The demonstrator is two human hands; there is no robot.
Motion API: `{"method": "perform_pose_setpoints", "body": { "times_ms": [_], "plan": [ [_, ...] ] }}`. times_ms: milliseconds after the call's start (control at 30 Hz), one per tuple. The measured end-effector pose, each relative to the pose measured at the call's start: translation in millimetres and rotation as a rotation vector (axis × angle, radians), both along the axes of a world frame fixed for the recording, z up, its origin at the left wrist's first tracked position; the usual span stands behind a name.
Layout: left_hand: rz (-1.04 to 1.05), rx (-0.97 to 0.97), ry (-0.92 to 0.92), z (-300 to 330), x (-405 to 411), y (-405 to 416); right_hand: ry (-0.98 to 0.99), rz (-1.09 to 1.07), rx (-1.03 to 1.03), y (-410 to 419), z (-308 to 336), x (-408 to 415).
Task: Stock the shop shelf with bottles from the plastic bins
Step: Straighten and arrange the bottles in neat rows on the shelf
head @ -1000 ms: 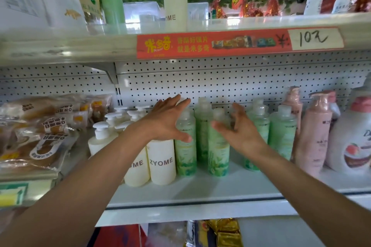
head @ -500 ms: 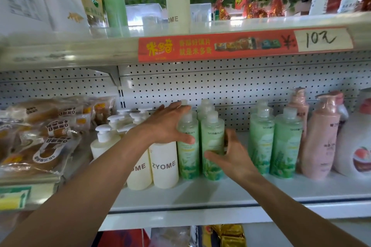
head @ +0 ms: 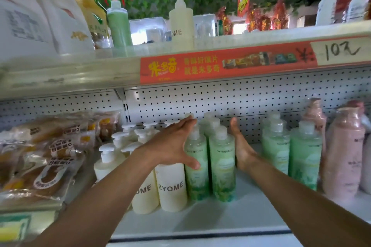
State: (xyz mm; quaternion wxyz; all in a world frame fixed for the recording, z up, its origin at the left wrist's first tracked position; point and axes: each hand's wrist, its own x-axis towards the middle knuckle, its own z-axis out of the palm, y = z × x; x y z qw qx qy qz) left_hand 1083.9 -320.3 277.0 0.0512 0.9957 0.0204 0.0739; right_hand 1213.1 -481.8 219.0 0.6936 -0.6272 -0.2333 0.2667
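Note:
A group of green bottles [head: 221, 168] with white caps stands on the middle white shelf [head: 200, 224], more of them behind in the row. My left hand [head: 172, 146] lies with straight fingers against the left side of the group, its thumb on the front-left green bottle [head: 197, 182]. On the group's right side my right hand [head: 241, 146] presses flat, fingers straight and pointing up. Cream ZYOME pump bottles [head: 170, 188] stand just left of the green ones, partly hidden by my left forearm.
Two more green bottles [head: 301, 160] and pink pump bottles [head: 345, 154] stand to the right. Packaged bread [head: 46, 158] fills the shelf's left. The upper shelf [head: 200, 66] carries a green bottle, a ZYOME pump bottle and white bags. A gap lies between the two green groups.
My right hand has let go of the front green bottle and turned flat against the group's right side. The view has moved closer to the shelf.

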Motion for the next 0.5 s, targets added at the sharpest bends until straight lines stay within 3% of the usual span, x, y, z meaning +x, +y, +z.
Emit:
{"method": "perform_pose_setpoints", "body": {
  "times_ms": [133,300,500],
  "plan": [
    [0.008,0.025,-0.011,-2.0,1.3,-0.4,-0.003,0.038,0.047,1.9,-0.9,-3.8],
    [0.017,0.018,-0.03,-2.0,0.0,-1.9,-0.035,-0.127,0.142,-5.4,-23.1,-27.5],
    [0.009,-0.037,-0.03,-0.1,0.3,-0.7,-0.401,-0.113,0.199,-17.4,-60.9,-64.6]
  ]
}}
